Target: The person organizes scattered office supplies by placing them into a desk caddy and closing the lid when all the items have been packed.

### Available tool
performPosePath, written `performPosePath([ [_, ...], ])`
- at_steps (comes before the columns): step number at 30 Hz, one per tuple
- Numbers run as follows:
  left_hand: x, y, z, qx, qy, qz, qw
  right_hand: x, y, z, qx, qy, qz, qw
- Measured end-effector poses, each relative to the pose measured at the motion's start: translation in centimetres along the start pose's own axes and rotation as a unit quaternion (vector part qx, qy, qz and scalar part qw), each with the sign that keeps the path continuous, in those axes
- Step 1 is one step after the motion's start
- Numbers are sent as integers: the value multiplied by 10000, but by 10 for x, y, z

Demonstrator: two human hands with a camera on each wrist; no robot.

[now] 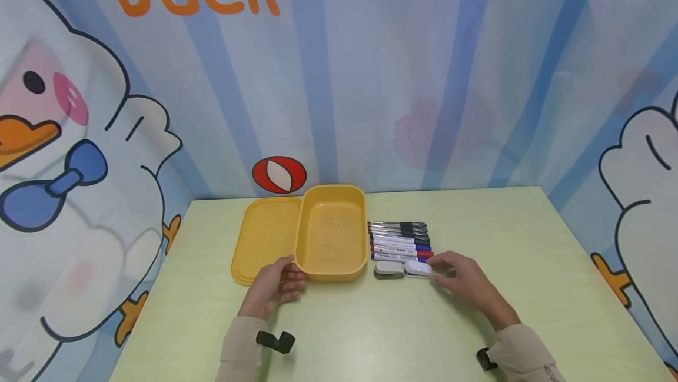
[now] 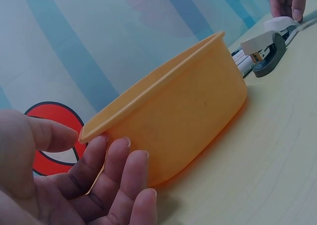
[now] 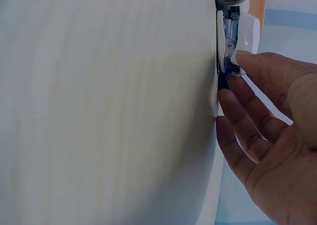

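My left hand holds the near left corner of a yellow plastic box, thumb and forefinger at its rim. In the left wrist view, the other fingers curl below the rim, beside the box wall. My right hand pinches the right end of a small white stapler between thumb and forefinger. The right wrist view shows the thumb on that stapler and the remaining fingers loosely bent. Just left of it lies a second stapler, light on top with a dark grey base.
A yellow lid lies flat against the box's left side. Right of the box, several markers and black pens lie in a stacked row behind the staplers. A striped curtain hangs behind the pale table.
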State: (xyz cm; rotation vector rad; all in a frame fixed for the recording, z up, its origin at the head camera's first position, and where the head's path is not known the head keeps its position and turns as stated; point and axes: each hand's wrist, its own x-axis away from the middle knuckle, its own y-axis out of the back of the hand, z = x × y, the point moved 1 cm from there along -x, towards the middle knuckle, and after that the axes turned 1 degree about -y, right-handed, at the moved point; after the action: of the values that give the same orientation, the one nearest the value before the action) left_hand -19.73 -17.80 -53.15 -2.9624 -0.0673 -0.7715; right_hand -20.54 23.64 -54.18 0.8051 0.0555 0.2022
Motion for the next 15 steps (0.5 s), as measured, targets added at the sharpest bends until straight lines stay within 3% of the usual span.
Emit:
performPosePath([
  [15, 1, 1, -1, 44, -17, 32, 10000, -2, 0, 1, 116, 38, -75, 9999],
])
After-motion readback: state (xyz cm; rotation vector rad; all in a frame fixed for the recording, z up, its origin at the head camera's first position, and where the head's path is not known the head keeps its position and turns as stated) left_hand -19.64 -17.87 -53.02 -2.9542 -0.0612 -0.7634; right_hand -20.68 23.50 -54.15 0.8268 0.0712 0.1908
